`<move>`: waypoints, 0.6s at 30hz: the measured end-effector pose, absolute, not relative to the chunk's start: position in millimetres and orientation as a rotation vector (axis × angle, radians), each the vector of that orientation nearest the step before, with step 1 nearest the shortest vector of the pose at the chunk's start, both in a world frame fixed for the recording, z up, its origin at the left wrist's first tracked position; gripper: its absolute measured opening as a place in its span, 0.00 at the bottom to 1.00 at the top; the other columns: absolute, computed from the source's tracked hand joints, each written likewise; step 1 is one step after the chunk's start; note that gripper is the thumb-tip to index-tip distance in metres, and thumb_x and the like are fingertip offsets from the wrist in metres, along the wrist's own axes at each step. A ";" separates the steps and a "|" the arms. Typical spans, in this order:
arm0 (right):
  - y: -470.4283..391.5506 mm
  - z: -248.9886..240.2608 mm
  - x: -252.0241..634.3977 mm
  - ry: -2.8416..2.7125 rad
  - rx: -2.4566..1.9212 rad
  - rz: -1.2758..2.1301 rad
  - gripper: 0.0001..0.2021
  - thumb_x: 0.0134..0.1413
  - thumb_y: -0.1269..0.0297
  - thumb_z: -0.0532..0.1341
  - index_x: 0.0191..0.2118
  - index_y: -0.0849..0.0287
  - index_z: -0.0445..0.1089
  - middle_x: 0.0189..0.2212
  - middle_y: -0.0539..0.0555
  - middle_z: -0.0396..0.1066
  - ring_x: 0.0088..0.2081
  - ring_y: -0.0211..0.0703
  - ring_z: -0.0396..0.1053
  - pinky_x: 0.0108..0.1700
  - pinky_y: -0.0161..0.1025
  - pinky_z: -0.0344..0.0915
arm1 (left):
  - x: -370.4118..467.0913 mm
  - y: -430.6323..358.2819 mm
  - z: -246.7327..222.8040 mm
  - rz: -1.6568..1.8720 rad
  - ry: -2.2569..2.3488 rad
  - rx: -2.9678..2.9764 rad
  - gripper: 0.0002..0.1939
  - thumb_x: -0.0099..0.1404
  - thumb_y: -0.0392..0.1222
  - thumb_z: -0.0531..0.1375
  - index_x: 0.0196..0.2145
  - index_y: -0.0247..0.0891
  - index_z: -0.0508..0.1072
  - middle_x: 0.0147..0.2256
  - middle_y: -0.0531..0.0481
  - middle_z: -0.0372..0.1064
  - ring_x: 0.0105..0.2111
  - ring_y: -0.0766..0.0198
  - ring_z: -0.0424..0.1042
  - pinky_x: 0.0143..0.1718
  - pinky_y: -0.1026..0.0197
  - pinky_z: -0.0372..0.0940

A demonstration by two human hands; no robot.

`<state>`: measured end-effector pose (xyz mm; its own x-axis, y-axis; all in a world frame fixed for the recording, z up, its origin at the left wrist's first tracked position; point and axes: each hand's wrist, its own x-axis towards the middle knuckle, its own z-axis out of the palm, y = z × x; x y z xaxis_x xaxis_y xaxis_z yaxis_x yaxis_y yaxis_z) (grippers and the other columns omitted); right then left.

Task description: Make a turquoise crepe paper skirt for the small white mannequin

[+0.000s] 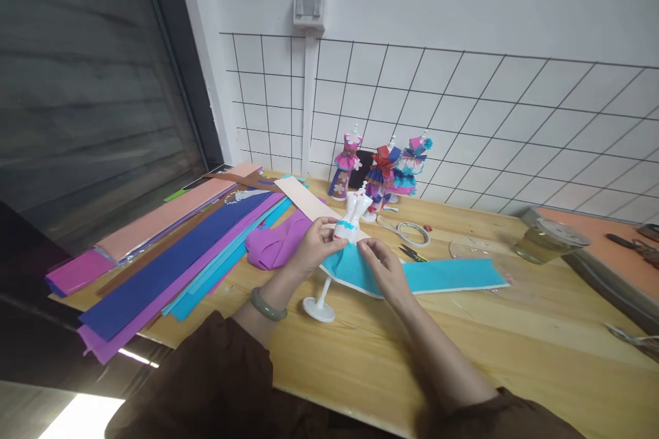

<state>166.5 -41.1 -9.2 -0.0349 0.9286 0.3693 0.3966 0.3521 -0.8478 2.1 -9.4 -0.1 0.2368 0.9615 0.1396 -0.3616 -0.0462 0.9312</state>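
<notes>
A small white dress form (358, 206) on a round white base (318, 309) stands tilted on the table in front of me. A turquoise trim circles its waist. My left hand (320, 247), with a bracelet at the wrist, pinches the turquoise strip (453, 276) at the left of the waist. On the other side my right hand (381, 264) has thumb and fingers closed on the strip's upper edge. The strip hangs in folds under both hands, and its long end lies out to the right.
Coloured paper strips (180, 267) are piled at the left. Three dressed forms (384, 164) stand by the wall. A tape roll (413, 234), black scissors (412, 254) and a glass cup (548, 241) are to the right. A purple piece (278, 241) lies left of my hands.
</notes>
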 end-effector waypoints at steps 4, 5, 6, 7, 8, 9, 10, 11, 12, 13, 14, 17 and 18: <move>-41.4 -5.0 166.1 -1.552 -1.221 0.956 0.21 0.52 0.45 0.56 0.22 0.59 0.64 0.16 0.46 0.56 0.21 0.35 0.54 0.24 0.34 0.52 | 3.3 -11.7 0.9 1.188 0.718 1.140 0.35 0.46 0.42 0.69 0.48 0.38 0.56 0.29 0.52 0.72 0.28 0.66 0.70 0.33 0.62 0.62; -41.7 -4.7 165.7 -1.541 -1.213 0.988 0.21 0.50 0.44 0.57 0.21 0.59 0.63 0.15 0.45 0.55 0.21 0.34 0.52 0.23 0.34 0.50 | 3.5 -11.5 0.2 1.191 0.714 1.155 0.35 0.46 0.42 0.69 0.48 0.38 0.56 0.28 0.52 0.72 0.28 0.66 0.70 0.32 0.63 0.62; -42.0 -4.7 165.2 -1.535 -1.204 1.011 0.21 0.49 0.44 0.58 0.21 0.59 0.63 0.15 0.45 0.55 0.20 0.34 0.52 0.23 0.34 0.49 | 3.7 -11.0 -0.9 1.196 0.708 1.174 0.34 0.47 0.43 0.68 0.48 0.38 0.56 0.28 0.52 0.71 0.28 0.66 0.70 0.32 0.64 0.61; -42.1 -5.1 164.7 -1.532 -1.197 1.023 0.21 0.48 0.44 0.59 0.21 0.59 0.64 0.16 0.45 0.56 0.21 0.34 0.52 0.23 0.33 0.50 | 4.0 -10.5 -2.3 1.198 0.699 1.196 0.33 0.47 0.43 0.68 0.48 0.38 0.57 0.28 0.52 0.71 0.28 0.66 0.70 0.31 0.64 0.61; -42.1 -5.6 164.2 -1.530 -1.196 1.025 0.20 0.46 0.44 0.60 0.22 0.59 0.66 0.17 0.46 0.58 0.21 0.34 0.53 0.24 0.33 0.51 | 4.3 -10.0 -3.9 1.197 0.687 1.221 0.32 0.48 0.43 0.68 0.47 0.38 0.58 0.29 0.52 0.71 0.29 0.66 0.70 0.32 0.64 0.61; -42.0 -6.2 163.8 -1.527 -1.202 1.019 0.20 0.45 0.44 0.61 0.23 0.59 0.67 0.18 0.47 0.60 0.21 0.34 0.54 0.24 0.33 0.52 | 4.8 -9.6 -5.5 1.193 0.673 1.245 0.30 0.49 0.42 0.67 0.47 0.38 0.59 0.30 0.51 0.71 0.30 0.66 0.71 0.33 0.64 0.61; -41.8 -6.7 163.4 -1.527 -1.213 1.012 0.20 0.44 0.44 0.62 0.24 0.59 0.67 0.18 0.47 0.62 0.21 0.34 0.54 0.24 0.34 0.52 | 5.3 -9.3 -6.9 1.186 0.659 1.265 0.29 0.49 0.42 0.67 0.47 0.37 0.60 0.31 0.50 0.72 0.32 0.65 0.71 0.34 0.63 0.62; -41.7 -7.0 163.1 -1.528 -1.224 1.005 0.20 0.43 0.44 0.62 0.24 0.59 0.67 0.18 0.47 0.62 0.21 0.34 0.54 0.24 0.34 0.53 | 5.7 -9.2 -8.1 1.181 0.647 1.281 0.27 0.50 0.42 0.66 0.46 0.37 0.61 0.33 0.49 0.72 0.33 0.64 0.71 0.35 0.63 0.62; -41.6 -7.2 162.9 -1.527 -1.233 1.000 0.20 0.43 0.44 0.62 0.23 0.59 0.67 0.18 0.47 0.62 0.21 0.34 0.54 0.24 0.34 0.53 | 6.0 -9.1 -9.0 1.178 0.639 1.292 0.27 0.51 0.42 0.66 0.46 0.37 0.62 0.33 0.49 0.72 0.34 0.64 0.71 0.36 0.63 0.62; -41.6 -7.2 162.8 -1.527 -1.235 0.999 0.20 0.43 0.44 0.63 0.23 0.59 0.67 0.18 0.47 0.62 0.20 0.34 0.54 0.24 0.34 0.53 | 6.3 -9.1 -9.5 1.178 0.634 1.298 0.26 0.51 0.42 0.66 0.46 0.37 0.62 0.34 0.48 0.72 0.35 0.64 0.71 0.36 0.63 0.62; -41.6 -7.0 162.8 -1.526 -1.231 1.000 0.20 0.43 0.44 0.63 0.23 0.59 0.67 0.18 0.47 0.62 0.20 0.34 0.54 0.24 0.33 0.53 | 6.3 -9.1 -9.8 1.178 0.633 1.298 0.26 0.51 0.42 0.66 0.46 0.37 0.62 0.34 0.48 0.72 0.35 0.64 0.71 0.36 0.63 0.62; -42.0 -6.0 163.0 -1.531 -1.211 1.008 0.19 0.44 0.46 0.62 0.23 0.59 0.67 0.18 0.47 0.62 0.20 0.34 0.55 0.24 0.33 0.53 | 5.9 -9.3 -9.5 1.174 0.637 1.290 0.26 0.51 0.42 0.66 0.46 0.36 0.62 0.35 0.48 0.72 0.35 0.64 0.71 0.36 0.63 0.62; -42.2 -5.9 163.1 -1.535 -1.207 1.009 0.19 0.44 0.46 0.62 0.24 0.59 0.67 0.18 0.47 0.63 0.21 0.34 0.55 0.25 0.34 0.54 | 5.8 -9.4 -9.2 1.170 0.638 1.287 0.27 0.51 0.42 0.66 0.46 0.36 0.62 0.35 0.48 0.72 0.35 0.64 0.71 0.36 0.63 0.62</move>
<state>163.1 -42.2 -5.9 -0.1081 0.9803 0.1653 0.2371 0.1869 -0.9533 5.8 -9.4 -9.2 0.3384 0.9125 0.2300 -0.3011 -0.1266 0.9451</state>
